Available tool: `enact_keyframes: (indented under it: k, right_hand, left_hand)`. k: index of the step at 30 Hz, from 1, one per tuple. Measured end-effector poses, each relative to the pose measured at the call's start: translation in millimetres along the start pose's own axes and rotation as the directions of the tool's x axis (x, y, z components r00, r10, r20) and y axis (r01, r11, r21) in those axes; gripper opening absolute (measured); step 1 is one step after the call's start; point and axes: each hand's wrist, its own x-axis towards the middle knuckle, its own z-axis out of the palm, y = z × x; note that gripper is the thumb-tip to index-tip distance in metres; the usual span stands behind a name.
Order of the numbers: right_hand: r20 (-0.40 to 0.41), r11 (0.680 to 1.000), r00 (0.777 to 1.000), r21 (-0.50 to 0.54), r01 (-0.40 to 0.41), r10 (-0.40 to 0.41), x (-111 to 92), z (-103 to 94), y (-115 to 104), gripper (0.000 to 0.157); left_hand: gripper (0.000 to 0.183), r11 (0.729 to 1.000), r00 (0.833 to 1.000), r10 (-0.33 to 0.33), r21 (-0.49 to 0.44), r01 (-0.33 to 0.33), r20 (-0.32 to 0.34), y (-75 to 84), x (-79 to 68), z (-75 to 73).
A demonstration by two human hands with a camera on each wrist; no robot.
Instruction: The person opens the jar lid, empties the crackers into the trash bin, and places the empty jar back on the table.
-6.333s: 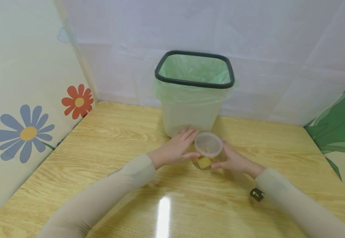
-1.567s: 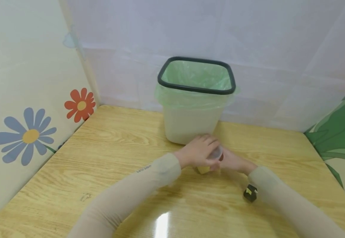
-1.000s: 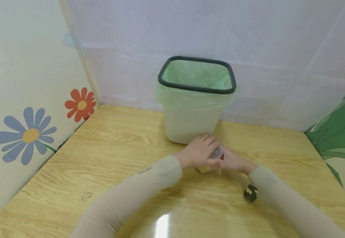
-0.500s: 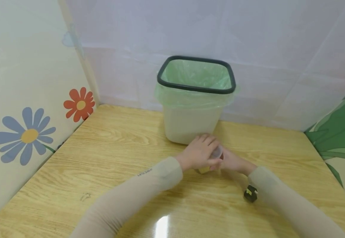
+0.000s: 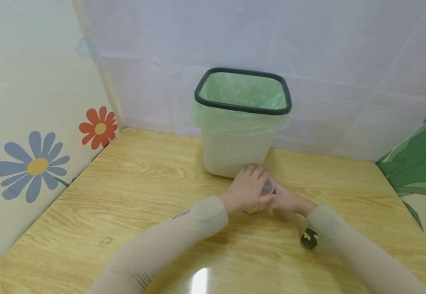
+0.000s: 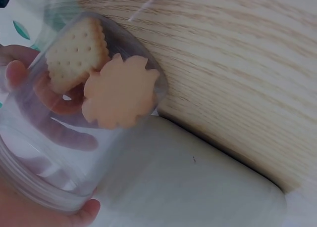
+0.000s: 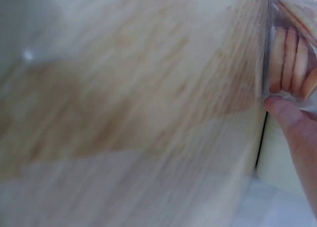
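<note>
In the head view, a clear plastic jar with a translucent lid (image 5: 268,187) stands on the table in front of the bin. My left hand (image 5: 245,191) lies over the top and grips the lid, hiding most of it. My right hand (image 5: 287,198) holds the jar's right side, fingers wrapped behind it. Through the wall, the left wrist view shows a square cracker (image 6: 77,54) and a scalloped round biscuit (image 6: 120,92), with right-hand fingers behind them. Several biscuits (image 7: 289,59) stand on edge inside the jar in the right wrist view, close to the right hand (image 7: 297,133).
A pale waste bin (image 5: 236,151) with a black rim and green liner stands just behind the jar. The wood-grain table (image 5: 143,171) reaches a white back sheet and flower-printed side sheets. A small black device (image 5: 309,238) sits by the right wrist.
Earlier the left hand was spread beside the jar; it has since moved right onto the lid. Over the last second, the left hand and wrist have turned slightly, while the right hand stays in place.
</note>
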Motion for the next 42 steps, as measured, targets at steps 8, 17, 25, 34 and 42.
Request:
enact_keyframes:
  k: [8, 17, 25, 34, 42]
  right_hand:
    - [-0.004, 1.000, 1.000, 0.009, 0.022, -0.022, -0.2, 1.6, -0.3, 0.095]
    - [0.004, 1.000, 1.000, -0.003, 0.017, -0.017, 0.2, 1.8, -0.2, 0.095]
    - [0.028, 0.999, 0.999, 0.041, 0.028, -0.029, 1.9, 0.3, 0.3, 0.098]
    - [0.041, 0.994, 0.997, 0.086, 0.063, -0.067, 2.8, -0.4, 2.2, 0.102]
    - [0.020, 0.994, 0.996, 0.070, 0.089, -0.091, 3.8, -0.1, 3.5, 0.098]
  left_hand:
    - [0.063, 0.999, 0.999, -0.032, 0.027, 0.032, -0.019, 2.8, 0.7, 3.0]
    - [0.068, 0.993, 0.998, -0.036, -0.115, 0.042, 0.051, -3.0, 0.0, -0.8]
    - [0.075, 0.968, 0.982, 0.132, -0.230, -0.098, 0.135, -26.4, 0.0, -7.9]
    - [0.081, 0.955, 0.961, 0.245, -0.205, -0.216, 0.127, -35.7, 1.7, -6.0]
    - [0.081, 0.953, 0.968, 0.241, -0.204, -0.223, 0.067, -35.2, 0.1, 1.1]
